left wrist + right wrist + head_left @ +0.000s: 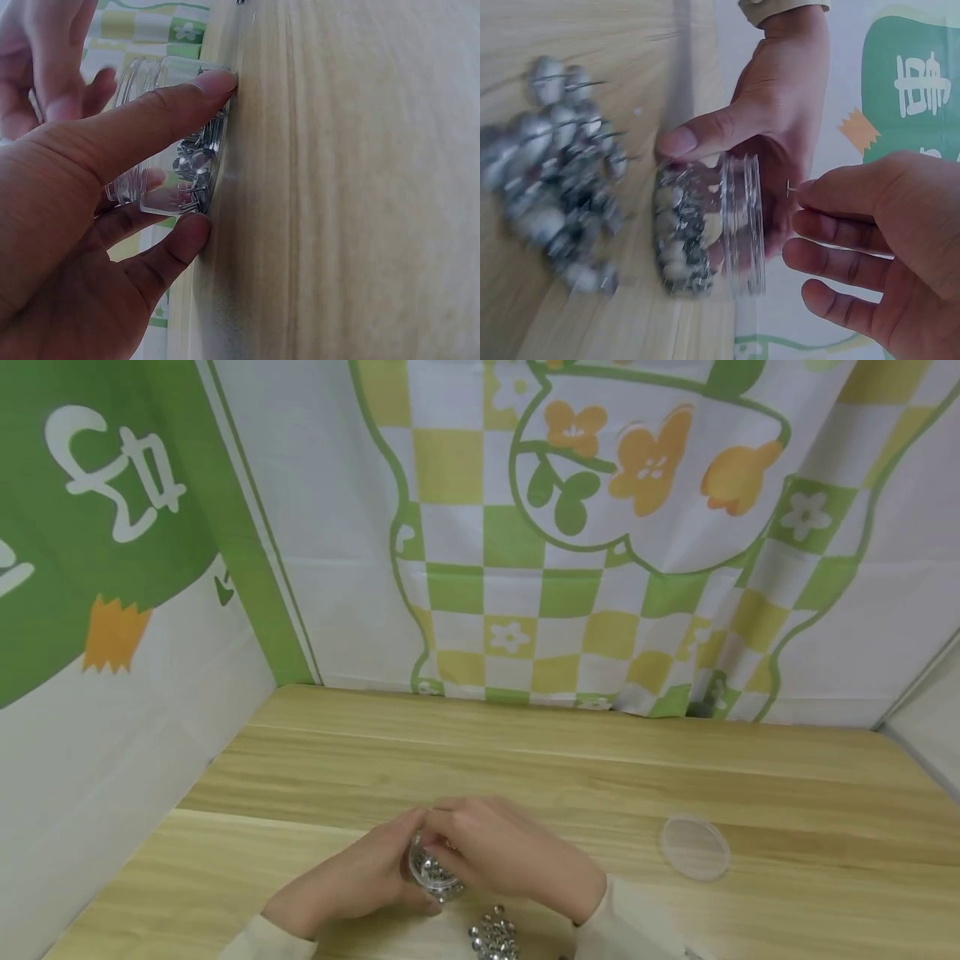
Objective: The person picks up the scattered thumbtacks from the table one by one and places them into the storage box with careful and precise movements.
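Note:
A clear round jar [437, 887] with silver thumbtacks inside stands on the wooden table. My left hand [363, 875] grips its side, the thumb along the near wall in the left wrist view. Over the uncovered mouth, my right hand [491, 847] pinches a single thumbtack [790, 189] between thumb and forefinger, its other fingers loosely bent. Tacks fill the jar's lower part [681, 236] in the right wrist view. A loose heap of thumbtacks [495, 935] lies on the table just to the right of the jar, near the front.
To the right, a clear round lid [695, 848] lies flat on the table [585, 760]. Patterned cloth [510, 593] hangs behind the table's back edge, and a green and white panel [150, 635] stands along the left side.

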Motion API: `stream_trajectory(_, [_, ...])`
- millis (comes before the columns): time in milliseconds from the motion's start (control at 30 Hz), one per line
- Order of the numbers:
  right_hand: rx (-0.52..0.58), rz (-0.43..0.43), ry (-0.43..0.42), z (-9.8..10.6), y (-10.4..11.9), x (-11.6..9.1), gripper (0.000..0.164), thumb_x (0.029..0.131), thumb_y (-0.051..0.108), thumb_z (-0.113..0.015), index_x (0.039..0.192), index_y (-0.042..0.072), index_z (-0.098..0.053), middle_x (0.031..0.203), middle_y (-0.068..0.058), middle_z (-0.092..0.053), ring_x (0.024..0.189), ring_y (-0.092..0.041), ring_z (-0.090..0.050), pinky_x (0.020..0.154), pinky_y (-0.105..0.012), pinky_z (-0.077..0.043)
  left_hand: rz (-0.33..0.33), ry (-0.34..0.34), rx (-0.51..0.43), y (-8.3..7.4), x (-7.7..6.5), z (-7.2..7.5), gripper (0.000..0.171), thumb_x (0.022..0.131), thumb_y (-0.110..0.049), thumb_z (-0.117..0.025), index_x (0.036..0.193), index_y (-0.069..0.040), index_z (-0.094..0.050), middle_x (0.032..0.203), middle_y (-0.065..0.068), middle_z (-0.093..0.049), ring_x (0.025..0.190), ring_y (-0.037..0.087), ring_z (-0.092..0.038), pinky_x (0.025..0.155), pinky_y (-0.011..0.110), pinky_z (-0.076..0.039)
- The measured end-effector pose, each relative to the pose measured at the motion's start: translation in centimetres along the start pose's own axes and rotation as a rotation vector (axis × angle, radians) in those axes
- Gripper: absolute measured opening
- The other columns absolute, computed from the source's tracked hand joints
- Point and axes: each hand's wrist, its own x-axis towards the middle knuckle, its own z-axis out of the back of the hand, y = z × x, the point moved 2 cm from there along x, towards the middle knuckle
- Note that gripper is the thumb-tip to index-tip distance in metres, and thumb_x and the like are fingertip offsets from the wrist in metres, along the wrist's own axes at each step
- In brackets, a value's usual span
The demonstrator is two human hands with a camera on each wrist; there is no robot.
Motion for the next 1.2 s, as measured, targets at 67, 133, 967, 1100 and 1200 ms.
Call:
stream_trajectory(67, [-0.004,0.006,0.000,-0.2,0.1,0.6,0.007,0.094,0.020,-0.061,0.094,0.020,-0.069,0.092,0.011,-0.069,0.071,0.004,-0.055,0.063,-0.008,-0.046,-0.002,0.005,-0.004,0.0,0.0,0.0,0.079,0.066,-0.042,-0.084,0.132,-0.021,-0.046,0.129,-0.005,-0.059,0.119,0.018,-0.057,0.107,0.043,-0.045])
stream_trajectory(133, [-0.006,0.011,0.004,-0.5,0.2,1.0,0.009,0.094,0.021,-0.061,0.097,0.020,-0.070,0.098,0.010,-0.071,0.075,0.003,-0.058,0.067,-0.010,-0.050,-0.005,0.010,-0.010,0.1,0.0,0.0,0.083,0.067,-0.041,-0.084,0.137,-0.018,-0.045,0.133,-0.004,-0.058,0.121,0.018,-0.056,0.108,0.043,-0.044])
stream_trajectory(967, [-0.011,0.009,0.019,-0.2,0.1,1.0,0.006,0.091,0.018,-0.065,0.092,0.021,-0.070,0.098,0.012,-0.070,0.074,0.004,-0.055,0.065,-0.009,-0.047,0.028,0.013,-0.019,-0.5,-0.1,0.2,0.089,0.066,-0.038,-0.085,0.142,-0.019,-0.042,0.132,-0.001,-0.058,0.119,0.020,-0.057,0.106,0.047,-0.045])
stream_trajectory(1100, [-0.010,0.018,0.000,0.2,0.2,0.8,0.005,0.090,0.018,-0.066,0.087,0.022,-0.069,0.091,0.012,-0.068,0.068,0.004,-0.048,0.060,-0.008,-0.042,0.026,0.017,-0.020,-0.5,-0.1,0.2,0.087,0.066,-0.038,-0.085,0.140,-0.020,-0.043,0.131,-0.002,-0.058,0.119,0.019,-0.057,0.106,0.047,-0.045])
stream_trajectory(1200, [-0.002,0.011,-0.002,0.5,0.2,0.5,0.007,0.090,0.018,-0.066,0.084,0.021,-0.067,0.083,0.012,-0.064,0.064,0.003,-0.044,0.057,-0.007,-0.038,0.031,0.020,-0.013,-0.4,0.0,0.2,0.078,0.066,-0.038,-0.085,0.132,-0.022,-0.047,0.125,-0.004,-0.060,0.115,0.018,-0.059,0.104,0.044,-0.047])
